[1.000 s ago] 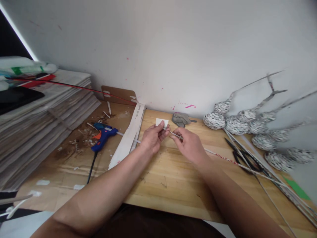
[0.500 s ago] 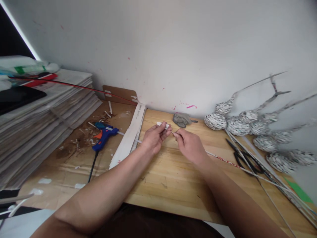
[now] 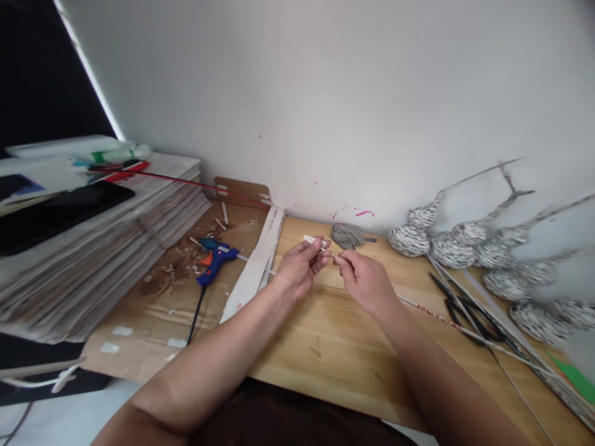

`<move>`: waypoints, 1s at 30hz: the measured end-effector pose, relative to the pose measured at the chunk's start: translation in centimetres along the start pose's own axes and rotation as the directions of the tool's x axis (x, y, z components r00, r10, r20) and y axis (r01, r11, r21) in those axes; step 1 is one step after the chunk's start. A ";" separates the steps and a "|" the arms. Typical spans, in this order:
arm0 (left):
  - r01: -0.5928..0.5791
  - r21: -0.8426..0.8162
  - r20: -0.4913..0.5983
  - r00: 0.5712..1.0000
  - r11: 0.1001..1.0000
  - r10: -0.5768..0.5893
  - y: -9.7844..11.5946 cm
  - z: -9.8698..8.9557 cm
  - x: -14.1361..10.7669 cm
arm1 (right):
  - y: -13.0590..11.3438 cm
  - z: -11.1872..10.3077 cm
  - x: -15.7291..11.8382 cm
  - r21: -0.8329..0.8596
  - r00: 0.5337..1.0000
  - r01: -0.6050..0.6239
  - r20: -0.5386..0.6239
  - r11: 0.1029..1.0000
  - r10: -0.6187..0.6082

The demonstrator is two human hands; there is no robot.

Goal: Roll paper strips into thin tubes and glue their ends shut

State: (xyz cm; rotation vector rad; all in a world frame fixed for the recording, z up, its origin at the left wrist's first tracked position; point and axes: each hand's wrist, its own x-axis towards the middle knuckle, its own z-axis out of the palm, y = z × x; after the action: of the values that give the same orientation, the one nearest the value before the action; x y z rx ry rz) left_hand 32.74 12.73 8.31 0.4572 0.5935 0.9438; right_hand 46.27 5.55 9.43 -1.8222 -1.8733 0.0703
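Over the middle of the wooden table [image 3: 325, 347], my left hand [image 3: 301, 267] has its palm turned up and its fingers curled round a small white paper piece [image 3: 315, 241]. Close beside it on the right, my right hand [image 3: 365, 277] pinches the end of a thin strand that spans the small gap between the hands. A long thin paper rod [image 3: 430, 311] with red marks extends to the right from under my right forearm. Behind the hands lies a crumpled grey cloth [image 3: 348, 236].
Woven paper gourd shapes [image 3: 409, 240] line the wall at right, near black scissors [image 3: 469, 316] and paper rods. At left, a blue glue gun [image 3: 216, 263] lies on stained cardboard [image 3: 139, 322], beside stacked paper [image 3: 171, 210] bearing a black phone [image 3: 69, 204].
The view has shifted, so the scene appears slightly lower and further right. Both hands keep nearly the same pose and grip.
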 end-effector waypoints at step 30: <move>-0.343 -0.014 -0.380 0.871 0.939 0.312 8.4 -15.4 -18.6 | -19.5 14.3 9.3 0.248 0.765 -0.453 0.601 0.856 0.231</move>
State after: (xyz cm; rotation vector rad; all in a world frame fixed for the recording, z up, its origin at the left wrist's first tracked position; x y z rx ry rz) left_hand 9.22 2.85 6.81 0.3094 0.8343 1.3951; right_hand 23.10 17.02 7.67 -1.9639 -1.6544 1.1388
